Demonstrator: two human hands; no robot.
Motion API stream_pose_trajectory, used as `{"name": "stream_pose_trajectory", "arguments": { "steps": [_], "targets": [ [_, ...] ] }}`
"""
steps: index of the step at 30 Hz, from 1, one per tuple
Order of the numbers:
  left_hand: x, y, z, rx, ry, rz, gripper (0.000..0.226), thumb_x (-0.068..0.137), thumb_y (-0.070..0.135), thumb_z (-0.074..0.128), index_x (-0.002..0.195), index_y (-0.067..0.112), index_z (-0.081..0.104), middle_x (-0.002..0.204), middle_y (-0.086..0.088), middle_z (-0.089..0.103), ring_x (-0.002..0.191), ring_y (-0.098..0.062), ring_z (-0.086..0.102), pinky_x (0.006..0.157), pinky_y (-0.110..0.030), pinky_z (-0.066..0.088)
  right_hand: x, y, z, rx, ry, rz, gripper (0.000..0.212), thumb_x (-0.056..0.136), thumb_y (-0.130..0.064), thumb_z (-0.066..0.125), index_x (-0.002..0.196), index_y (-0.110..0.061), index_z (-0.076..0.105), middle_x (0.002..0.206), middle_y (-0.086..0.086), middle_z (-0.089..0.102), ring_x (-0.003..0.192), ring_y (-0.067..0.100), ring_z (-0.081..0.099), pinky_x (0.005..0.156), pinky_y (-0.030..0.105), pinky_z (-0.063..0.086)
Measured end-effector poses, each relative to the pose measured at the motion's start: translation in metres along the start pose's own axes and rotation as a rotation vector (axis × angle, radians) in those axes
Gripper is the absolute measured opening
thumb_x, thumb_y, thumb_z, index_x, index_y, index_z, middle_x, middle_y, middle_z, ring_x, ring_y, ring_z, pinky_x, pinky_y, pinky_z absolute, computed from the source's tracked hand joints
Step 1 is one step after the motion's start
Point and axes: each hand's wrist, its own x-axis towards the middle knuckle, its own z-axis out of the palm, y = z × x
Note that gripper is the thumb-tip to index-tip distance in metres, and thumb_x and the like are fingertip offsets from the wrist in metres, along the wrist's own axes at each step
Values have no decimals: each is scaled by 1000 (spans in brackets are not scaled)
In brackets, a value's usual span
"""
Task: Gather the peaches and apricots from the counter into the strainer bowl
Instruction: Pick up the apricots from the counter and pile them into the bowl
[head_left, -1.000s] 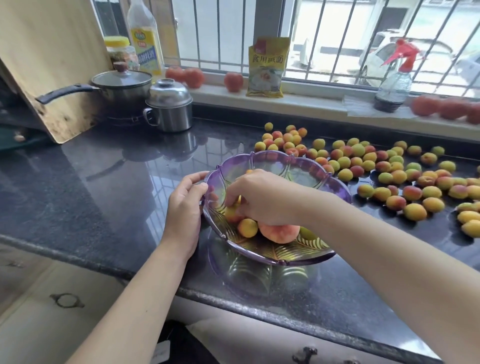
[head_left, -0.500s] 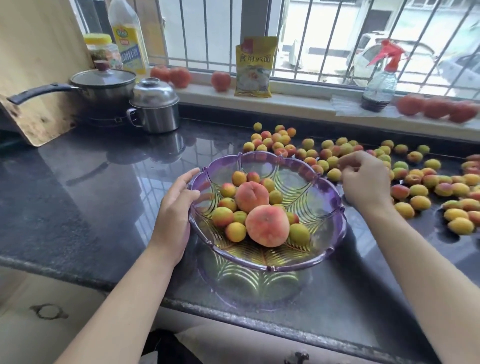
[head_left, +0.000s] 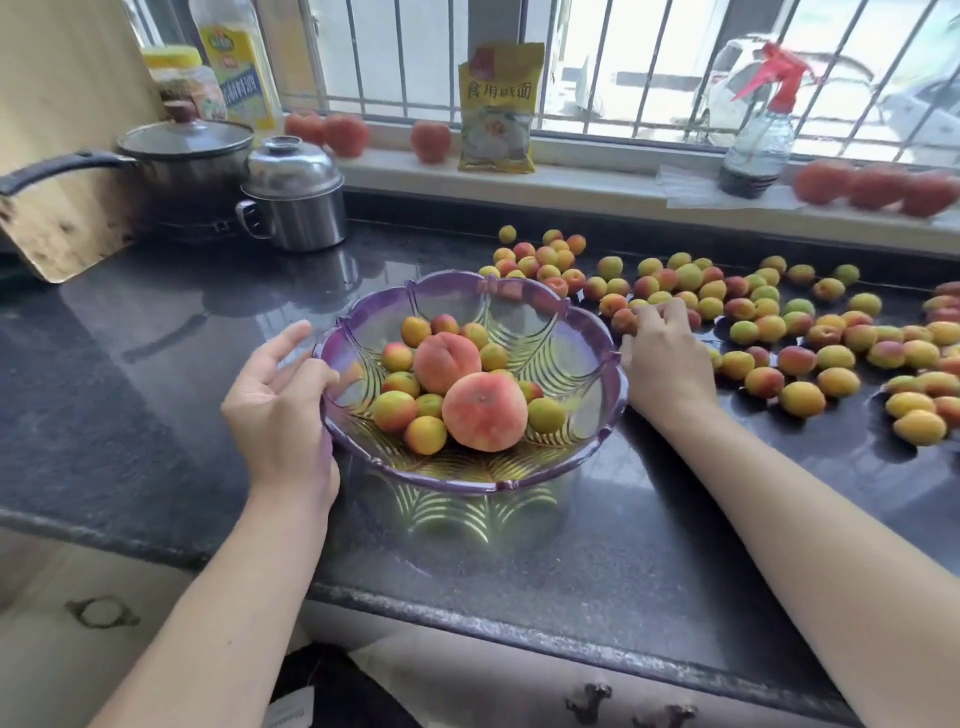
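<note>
View: one head camera, wide-angle.
Position: above the near edge of the counter (head_left: 156, 364).
Facing: forward and down, toward the far window (head_left: 623, 67).
Nearness: close; the bowl (head_left: 597, 332) sits centre, both forearms entering from the near edge.

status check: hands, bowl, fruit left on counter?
Left hand steadies purple strainer bowl at rim. Right hand curls over apricots beside bowl; grip unconfirmed. Two peaches plus apricots inside; dozens of apricots still on counter. Nothing blocking.
</note>
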Motion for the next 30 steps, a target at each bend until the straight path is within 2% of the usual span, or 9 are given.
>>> {"name": "stream_pose_trajectory", "arguments": {
  "steps": [4,7,14,18,20,23,25,28,30],
  "targets": [
    [5,-2,-1,-40,-4,-57,40,92,-15,52,123,3,70,103,-8,72,76,-9,75,76,-22,59,10,-4,8,-45,-14,64,22,104,-21,47,116,-6,56,119,19,47,87,45,61,68,41,39],
    [6,-4,-2,-54,-23,-75,38,93,-14,50,117,6,71,100,-10,73,84,-15,72,76,-23,59,16,-5,12,-62,-13,84,24,106,-23,46,117,-6,58,118,18,48,89,44,62,68,38,39],
    [6,-5,-1,-39,-25,-63,37,93,-13,49,111,9,73,98,-10,73,83,-15,74,77,-25,60,13,-5,13,-1,38,61,21,103,-24,54,116,-7,57,117,16,53,88,38,63,66,37,43],
    [6,-5,-3,-1,-68,-72,38,96,-7,48,119,12,71,114,-12,73,89,-13,76,75,-24,60,6,-1,8,152,67,45,19,100,-25,58,112,-10,57,110,12,61,91,30,60,69,34,41],
    [5,-4,-2,20,-103,-81,41,99,-4,46,124,18,69,125,-8,71,103,-14,75,80,-23,60,1,1,3,286,83,78,19,99,-23,61,114,-11,59,107,11,65,90,24,58,72,31,41],
    [2,-1,-1,41,-164,-96,46,102,-1,41,133,25,64,136,1,67,120,-12,70,93,-26,60,-6,2,-2,391,95,93,36,99,-22,63,131,-9,58,120,13,63,102,24,59,84,31,46],
    [2,-2,-3,56,-191,-108,49,102,0,39,139,24,62,139,2,66,126,-14,67,106,-34,57,-10,2,-6,435,96,90,38,98,-21,64,135,-12,60,121,12,59,101,19,54,85,22,42],
    [4,-2,-4,24,-186,-132,47,102,10,40,140,23,63,142,-2,66,130,-18,66,112,-42,53,-12,0,-15,515,73,100,35,96,-20,68,131,-16,65,120,7,56,100,15,52,77,1,35],
    [5,0,-3,-16,-148,-160,42,107,15,39,141,21,63,130,-3,74,125,-21,69,111,-46,54,-9,1,-20,586,44,109,38,95,-25,68,132,-20,64,124,3,54,106,19,59,90,14,48]
  ]
}}
